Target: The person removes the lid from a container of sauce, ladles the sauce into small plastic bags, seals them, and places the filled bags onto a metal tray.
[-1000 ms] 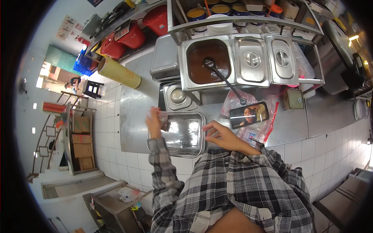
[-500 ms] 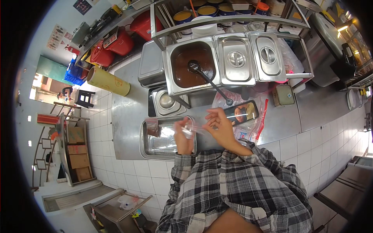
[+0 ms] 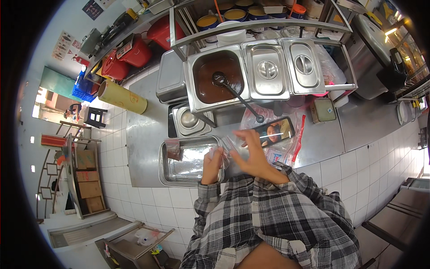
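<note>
While pinching clear bag (image 3: pixel 229 143) at frame centre in left hand (image 3: pixel 212 166), likely to curb flopping, holds right hand (image 3: pixel 253 157) close, with fingers apart, beside left-of-centre tray (image 3: pixel 184 169) bearing brown packet (image 3: pixel 174 150).

Beyond the black-edged phone (image 3: pixel 277 133) sit two lidded steel pans (image 3: pixel 267 80); right of the phone, a greenish tin (image 3: pixel 323 110); far left of it, a yellow cylinder (image 3: pixel 122 97) and red bins (image 3: pixel 138 53).

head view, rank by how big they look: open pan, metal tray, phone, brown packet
Largest: open pan and metal tray, too alike to rank, and nearness to the camera may differ
Next: phone
Smallest: brown packet
</note>
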Demonstrator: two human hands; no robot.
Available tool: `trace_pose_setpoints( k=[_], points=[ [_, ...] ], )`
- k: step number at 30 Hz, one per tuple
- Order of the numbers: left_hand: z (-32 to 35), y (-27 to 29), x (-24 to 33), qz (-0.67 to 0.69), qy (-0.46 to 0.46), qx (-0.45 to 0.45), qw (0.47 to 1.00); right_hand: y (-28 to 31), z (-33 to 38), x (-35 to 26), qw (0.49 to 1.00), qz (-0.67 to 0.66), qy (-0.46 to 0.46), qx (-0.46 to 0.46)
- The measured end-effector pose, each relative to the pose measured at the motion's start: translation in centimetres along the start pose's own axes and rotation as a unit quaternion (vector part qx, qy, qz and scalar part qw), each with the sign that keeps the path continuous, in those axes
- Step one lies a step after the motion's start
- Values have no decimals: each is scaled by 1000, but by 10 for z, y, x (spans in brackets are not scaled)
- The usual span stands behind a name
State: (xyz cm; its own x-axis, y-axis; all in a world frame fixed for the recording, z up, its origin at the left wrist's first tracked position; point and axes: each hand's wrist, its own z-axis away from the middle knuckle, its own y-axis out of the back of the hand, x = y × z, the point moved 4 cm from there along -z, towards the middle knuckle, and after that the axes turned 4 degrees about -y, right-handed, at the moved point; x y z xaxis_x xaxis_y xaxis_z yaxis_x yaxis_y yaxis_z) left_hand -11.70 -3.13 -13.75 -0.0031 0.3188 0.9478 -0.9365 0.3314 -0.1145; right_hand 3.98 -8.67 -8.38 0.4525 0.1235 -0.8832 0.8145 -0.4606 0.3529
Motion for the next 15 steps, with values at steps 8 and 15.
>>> trace_pose_setpoints(
  k=[8,15],
  points=[
    [-1,21,-2,-148,-55,-39,987,-25,17,61,810,-402,-347,-247],
    [20,1,43,-346,-142,163,913,-14,10,51,922,-287,-235,-107]
  ],
)
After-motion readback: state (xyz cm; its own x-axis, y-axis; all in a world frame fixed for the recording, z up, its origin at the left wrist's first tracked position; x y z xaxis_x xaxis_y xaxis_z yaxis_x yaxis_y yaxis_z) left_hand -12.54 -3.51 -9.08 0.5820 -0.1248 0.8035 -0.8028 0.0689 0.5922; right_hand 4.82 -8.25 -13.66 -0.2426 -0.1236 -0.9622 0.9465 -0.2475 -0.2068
